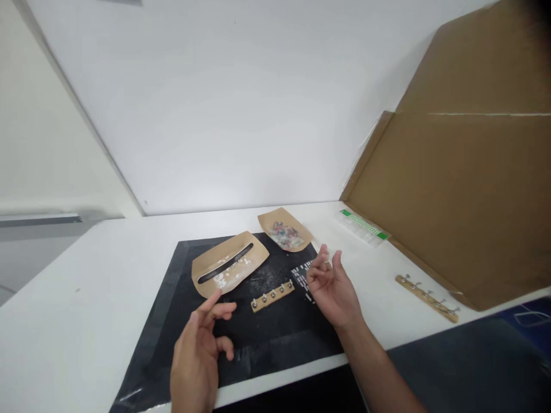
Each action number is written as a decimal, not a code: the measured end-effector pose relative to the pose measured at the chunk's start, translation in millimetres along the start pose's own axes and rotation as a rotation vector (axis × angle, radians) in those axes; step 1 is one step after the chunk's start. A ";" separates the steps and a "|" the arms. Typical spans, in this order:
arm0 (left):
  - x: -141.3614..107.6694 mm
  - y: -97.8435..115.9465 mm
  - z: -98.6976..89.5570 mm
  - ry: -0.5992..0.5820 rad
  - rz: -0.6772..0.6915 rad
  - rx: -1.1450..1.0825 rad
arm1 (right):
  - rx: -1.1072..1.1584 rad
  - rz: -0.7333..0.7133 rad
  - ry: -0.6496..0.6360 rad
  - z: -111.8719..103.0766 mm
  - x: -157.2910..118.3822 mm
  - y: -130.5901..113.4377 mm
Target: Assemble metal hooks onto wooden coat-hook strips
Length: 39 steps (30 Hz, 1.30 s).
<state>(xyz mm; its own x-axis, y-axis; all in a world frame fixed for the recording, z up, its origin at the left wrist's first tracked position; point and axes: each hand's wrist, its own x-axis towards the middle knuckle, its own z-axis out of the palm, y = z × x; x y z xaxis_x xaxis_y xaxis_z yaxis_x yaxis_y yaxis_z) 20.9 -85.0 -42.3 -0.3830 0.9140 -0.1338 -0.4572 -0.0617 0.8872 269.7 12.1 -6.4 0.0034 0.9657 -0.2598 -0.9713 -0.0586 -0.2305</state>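
My left hand (198, 350) is raised over the front left of the black mat, fingers apart and nothing in them. Its fingertips come close to the front edge of a brown paper tray (253, 244), which holds a dark curved nail file (226, 265) and small white pieces (220, 280). My right hand (334, 289) is raised with thumb and finger around something small and see-through, too faint to name. Between the hands lies a wooden strip (272, 296) with several metal studs bearing small pale tips. A black sheet with white marks (301, 274) is partly hidden behind my right hand.
Behind, a second brown tray (269, 219) holds a clear bag of colourful bits (286, 235). At right are a green-and-clear flat pack (364, 228), another wooden strip with metal stands (426, 297), and tall cardboard (465, 189). A black mat (172, 321) covers part of the white table (77, 298).
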 end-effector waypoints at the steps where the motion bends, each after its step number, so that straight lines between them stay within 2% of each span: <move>1: 1.1 1.4 0.0 0.033 0.022 -0.059 | -0.011 -0.005 0.000 -0.2 -1.6 -0.3; 4: 1.3 6.8 0.6 0.114 0.067 -0.180 | -0.062 -0.034 0.021 -0.4 -10.6 -0.9; 8: 1.2 16.8 -4.7 0.193 -0.012 -0.386 | -0.127 -0.031 0.103 0.0 -30.2 0.2; 10: 2.6 19.9 -11.0 0.194 -0.037 -0.511 | -0.130 0.009 0.156 -1.6 -39.8 1.3; 14: 2.9 18.2 -21.6 0.203 0.001 -0.648 | -0.123 0.073 0.221 -9.7 -52.0 2.9; 18: -0.1 14.9 -22.8 0.185 0.009 -0.687 | -0.074 0.147 0.241 -15.5 -57.6 2.2; 22: -1.4 16.3 -19.8 0.197 0.023 -0.689 | -0.039 0.209 0.202 -15.9 -60.4 0.4; 32: -2.9 21.0 -13.7 0.212 0.047 -0.602 | -0.058 0.215 0.161 -19.5 -60.9 1.0; 39: -4.0 21.9 -11.1 0.211 0.068 -0.589 | -0.197 0.180 0.179 -23.3 -56.9 8.9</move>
<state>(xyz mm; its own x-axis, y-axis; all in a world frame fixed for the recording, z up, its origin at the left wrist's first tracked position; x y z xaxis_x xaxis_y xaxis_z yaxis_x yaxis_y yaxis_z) 3.5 -94.4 -27.3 -0.5494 0.8053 -0.2228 -0.7688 -0.3827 0.5123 266.4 -49.3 -15.5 -0.1051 0.8766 -0.4696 -0.8953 -0.2889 -0.3390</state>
